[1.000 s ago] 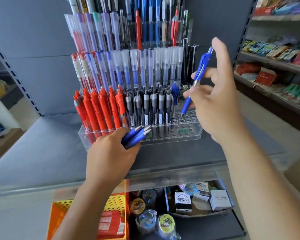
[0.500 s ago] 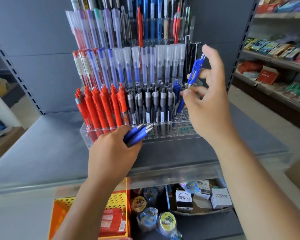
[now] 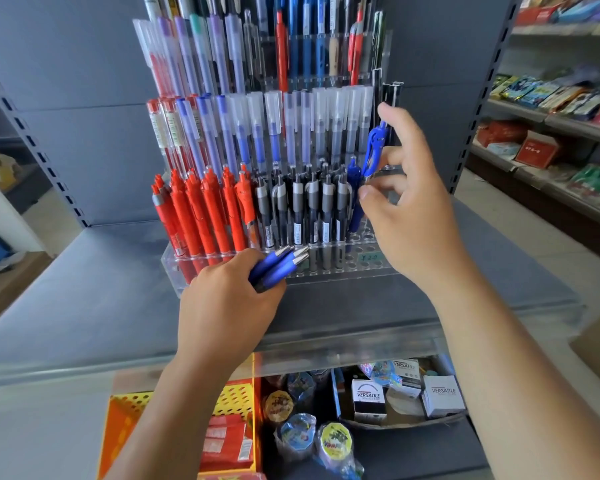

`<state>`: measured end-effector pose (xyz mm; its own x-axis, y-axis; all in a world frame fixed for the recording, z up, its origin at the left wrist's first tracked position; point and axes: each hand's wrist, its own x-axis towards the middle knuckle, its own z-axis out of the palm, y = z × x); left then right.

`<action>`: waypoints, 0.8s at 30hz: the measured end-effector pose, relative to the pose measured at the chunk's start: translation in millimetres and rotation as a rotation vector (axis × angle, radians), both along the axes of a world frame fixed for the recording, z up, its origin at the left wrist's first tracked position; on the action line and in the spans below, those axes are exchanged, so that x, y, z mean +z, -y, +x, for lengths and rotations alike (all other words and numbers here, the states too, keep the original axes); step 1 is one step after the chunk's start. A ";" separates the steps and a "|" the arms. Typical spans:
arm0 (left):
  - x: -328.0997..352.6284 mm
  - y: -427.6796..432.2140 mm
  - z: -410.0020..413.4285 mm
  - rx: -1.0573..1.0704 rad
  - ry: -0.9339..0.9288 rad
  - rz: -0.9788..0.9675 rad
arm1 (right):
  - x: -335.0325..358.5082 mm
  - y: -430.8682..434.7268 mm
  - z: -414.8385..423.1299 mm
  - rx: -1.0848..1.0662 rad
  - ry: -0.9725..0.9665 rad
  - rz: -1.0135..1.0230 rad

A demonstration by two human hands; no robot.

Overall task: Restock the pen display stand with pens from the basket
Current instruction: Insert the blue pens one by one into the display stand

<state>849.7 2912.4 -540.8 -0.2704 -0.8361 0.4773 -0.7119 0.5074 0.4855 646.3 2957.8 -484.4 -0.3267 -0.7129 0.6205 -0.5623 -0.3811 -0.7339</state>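
Clear glossy acrylic tiered pen stand [image 3: 174,271] on matt grey metal shelf [image 3: 84,299].
Blue plastic click pens [image 3: 278,266] w/ shiny metal tips; frosted translucent plastic caps [image 3: 329,105]; perforated yellow plastic basket [image 3: 236,393].

Grey shelf unit [image 3: 66,289], stocked shelves [image 3: 551,126] right.

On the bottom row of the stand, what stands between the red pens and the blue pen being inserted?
In the head view, grey-and-black pens and one seated blue pen stand between the red pens and the right hand's blue pen.
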 end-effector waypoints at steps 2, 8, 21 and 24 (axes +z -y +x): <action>-0.2 -0.1 0.0 0.000 0.005 -0.003 | -0.5 0.6 -0.7 -0.007 -0.019 0.012; 0.3 0.4 0.1 -0.001 0.012 -0.003 | -10.3 3.5 -2.9 -0.033 -0.142 0.136; -0.3 0.6 0.7 -0.011 0.035 -0.001 | -1.0 -5.9 8.1 -0.097 -0.132 -0.002; -0.3 0.4 0.3 -0.015 0.067 -0.030 | 8.1 -12.5 17.0 -0.055 -0.197 -0.004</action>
<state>850.0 2912.0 -541.1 -0.3153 -0.8173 0.4824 -0.7344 0.5321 0.4214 663.3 2970.3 -476.4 -0.2372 -0.6947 0.6790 -0.7149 -0.3484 -0.6062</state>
